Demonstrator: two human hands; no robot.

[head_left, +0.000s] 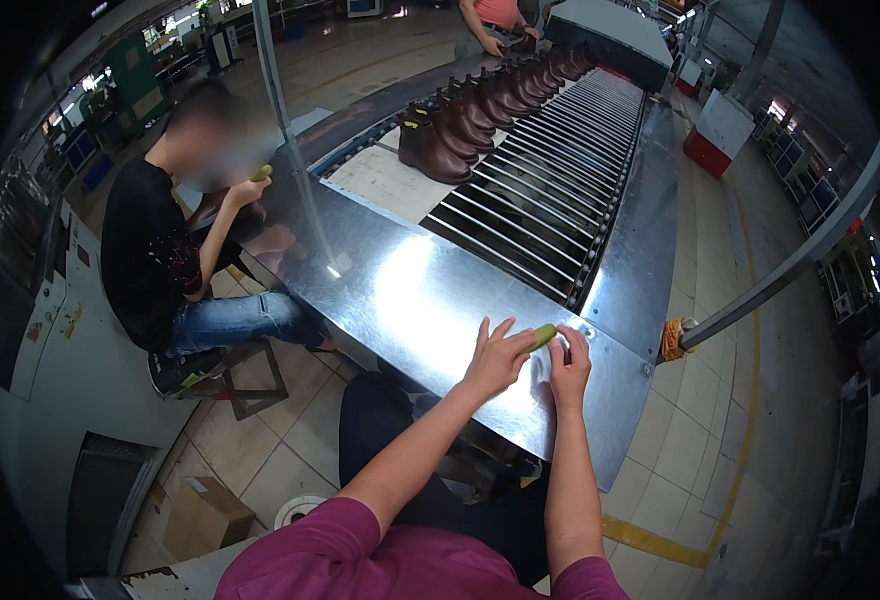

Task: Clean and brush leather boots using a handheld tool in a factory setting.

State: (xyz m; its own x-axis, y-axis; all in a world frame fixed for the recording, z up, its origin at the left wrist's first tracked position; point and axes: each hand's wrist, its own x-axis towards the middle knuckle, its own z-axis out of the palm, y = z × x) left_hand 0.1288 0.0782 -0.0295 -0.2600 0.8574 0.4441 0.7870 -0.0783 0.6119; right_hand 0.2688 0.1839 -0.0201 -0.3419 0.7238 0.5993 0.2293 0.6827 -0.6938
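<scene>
My left hand (497,362) is over the near right end of the metal tabletop, with some fingers raised and a green oblong thing (544,335) in its grip. The thing is smooth and about finger-long; its exact kind does not show. Close on the right, my right hand (569,372) has bent fingers, with thumb and fingertips drawn together at the far end of the green thing. Whether they pinch its tip or something small beside it, I cannot make out. Both forearms reach over the table's near edge.
Brown ankle boots (445,140) stand in a row along a roller conveyor (550,190) beyond the metal tabletop (360,250). A seated person (150,240) at left holds a similar green thing (261,173). Another person (495,15) stands far off. Metal posts (810,245) rise at both sides.
</scene>
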